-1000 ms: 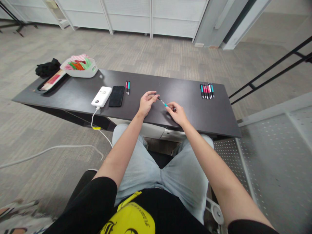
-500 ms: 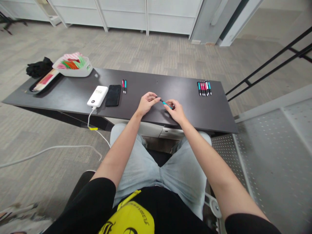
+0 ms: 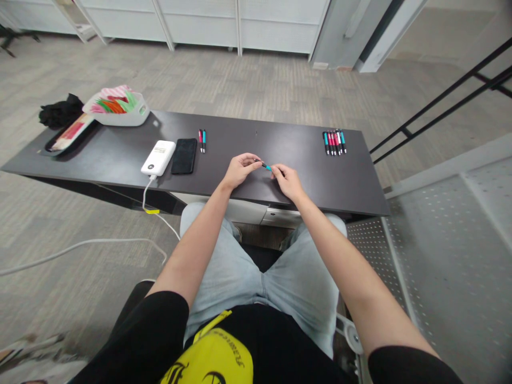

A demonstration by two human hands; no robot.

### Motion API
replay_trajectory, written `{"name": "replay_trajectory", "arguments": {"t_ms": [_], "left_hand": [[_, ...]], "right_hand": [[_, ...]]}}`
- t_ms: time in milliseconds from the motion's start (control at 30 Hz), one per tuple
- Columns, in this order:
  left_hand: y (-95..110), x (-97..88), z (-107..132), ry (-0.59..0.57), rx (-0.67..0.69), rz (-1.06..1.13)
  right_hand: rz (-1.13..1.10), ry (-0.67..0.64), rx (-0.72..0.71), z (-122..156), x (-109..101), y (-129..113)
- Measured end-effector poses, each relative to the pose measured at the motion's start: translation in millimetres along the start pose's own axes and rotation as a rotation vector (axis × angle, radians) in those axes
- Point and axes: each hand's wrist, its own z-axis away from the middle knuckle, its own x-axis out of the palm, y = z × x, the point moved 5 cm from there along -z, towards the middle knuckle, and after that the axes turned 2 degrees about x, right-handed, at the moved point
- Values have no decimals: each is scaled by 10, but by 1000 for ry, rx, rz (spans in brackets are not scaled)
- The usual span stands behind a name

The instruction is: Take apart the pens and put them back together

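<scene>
Between my two hands, just above the dark table [image 3: 232,133], is a teal and black pen [image 3: 268,167]. My left hand [image 3: 242,168] pinches its dark end between thumb and fingers. At the teal end, the fingers of my right hand [image 3: 286,178] are closed round the barrel and hide part of it. Two pens [image 3: 202,141], one red and one teal, lie side by side left of my hands. A row of several red, teal and black pens [image 3: 334,143] lies to the right.
Left of the pens are a black phone [image 3: 184,156] and a white power bank [image 3: 158,158] with a white cable [image 3: 144,197] hanging off the front edge. Farther left stand a white basket [image 3: 138,114] of colourful items, a black tray [image 3: 60,152] and a black cloth bundle [image 3: 60,111].
My right hand has slid along the pen toward my left hand and now covers more of the teal barrel. My left hand keeps its hold. The view has shifted slightly.
</scene>
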Motion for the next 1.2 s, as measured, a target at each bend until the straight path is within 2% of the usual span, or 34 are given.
{"name": "replay_trajectory", "arguments": {"t_ms": [200,367,533,667,800,967,1100,1200], "left_hand": [[-8,-16,-2,-6,-1,-23],[-2,-16,-6,7,-5,-10],[-2,-24,-7,20,13,-17],[-9,-25,-11,13,5,-26],[13,-25,-9,27,-3,-31],[47,-3,3,19,-10,-34],[54,-3,8,43,-14,-30],[58,8,9,35,-18,-23]], "right_hand": [[-67,55,18,4,-2,12],[-54,0,11,1,23,-22],[-58,49,12,1,9,-30],[-42,-8,22,-8,43,-2],[-41,38,12,-16,24,14],[-23,-15,24,-19,57,26],[-29,32,6,-17,36,30],[-12,-18,-6,-20,59,47]]}}
